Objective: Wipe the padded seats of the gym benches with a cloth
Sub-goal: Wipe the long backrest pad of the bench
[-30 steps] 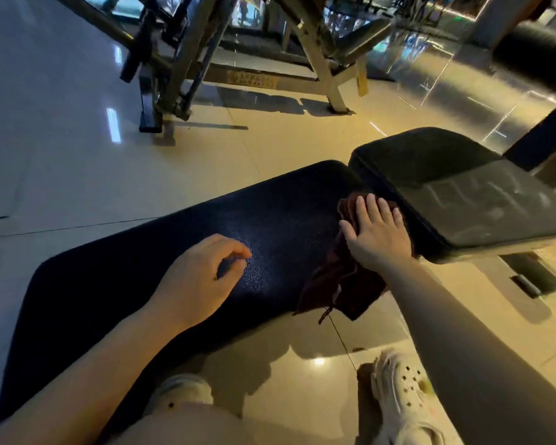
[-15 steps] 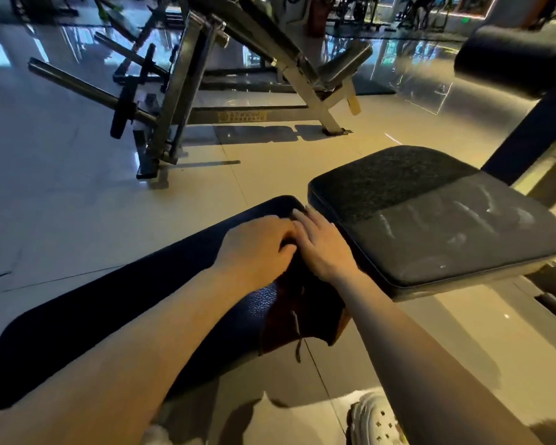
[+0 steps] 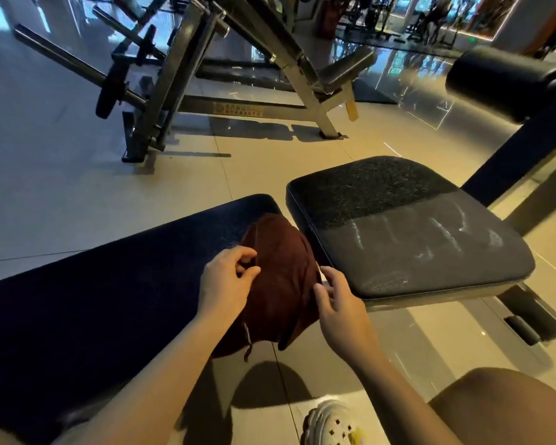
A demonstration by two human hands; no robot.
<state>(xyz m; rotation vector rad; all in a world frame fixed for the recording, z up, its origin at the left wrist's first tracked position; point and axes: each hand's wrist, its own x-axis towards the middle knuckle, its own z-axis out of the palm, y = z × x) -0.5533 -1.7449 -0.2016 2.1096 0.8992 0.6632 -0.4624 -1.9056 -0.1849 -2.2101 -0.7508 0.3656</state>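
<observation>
cloth (image 3: 280, 277): dark red, bunched on right end of long bench pad (image 3: 109, 290), near edge hanging off toward floor
gap: narrow slot between long pad and seat pad (image 3: 408, 232); cloth right against it
left hand (image 3: 227, 284): grip pinching cloth's left edge
right hand (image 3: 341, 303): fingers curled at cloth's right edge, hold unclear
room: open floor (image 3: 61, 187) far-left; machine frame (image 3: 180, 91) far

You've got a dark maroon cloth (image 3: 280, 274) on a navy pebbled back pad (image 3: 109, 284); black seat pad (image 3: 398, 226) streaked whitish; cream perforated clog (image 3: 331, 425); beige floor tiles (image 3: 61, 187).
</observation>
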